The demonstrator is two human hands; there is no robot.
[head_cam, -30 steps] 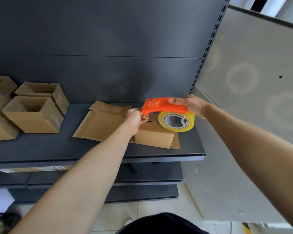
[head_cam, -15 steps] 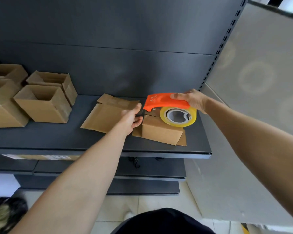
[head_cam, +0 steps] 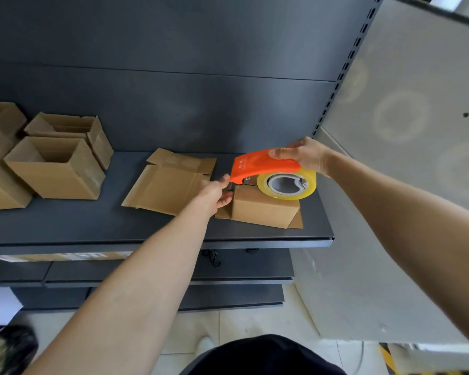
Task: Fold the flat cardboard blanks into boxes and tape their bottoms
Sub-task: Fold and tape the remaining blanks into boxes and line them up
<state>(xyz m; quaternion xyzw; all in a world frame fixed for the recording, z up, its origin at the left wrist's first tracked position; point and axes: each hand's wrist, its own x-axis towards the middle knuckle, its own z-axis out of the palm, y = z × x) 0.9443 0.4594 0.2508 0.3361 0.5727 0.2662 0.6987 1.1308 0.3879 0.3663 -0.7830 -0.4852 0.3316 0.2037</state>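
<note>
Orange tape dispenser (head_cam: 260, 165), loaded with a yellowish roll (head_cam: 286, 185), sits on a small folded box (head_cam: 263, 209) at the right end of the dark shelf (head_cam: 92, 226). Of the hands, the right hand (head_cam: 303, 155) grips the dispenser from above. The left hand (head_cam: 214, 193) clasps the box's left end, thumb by the dispenser's nose. Flat blanks (head_cam: 168, 190) lie just beside it.

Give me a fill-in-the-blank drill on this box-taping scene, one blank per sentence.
1. The right hand grips the ____ tape dispenser.
2. The flat blanks lie to the ____ of the small box.
3. The left hand holds the small box, on which the ____ rests.
4. The folded boxes on the shelf have their open tops facing ____.

Missing words: orange; left; dispenser; up.
</note>
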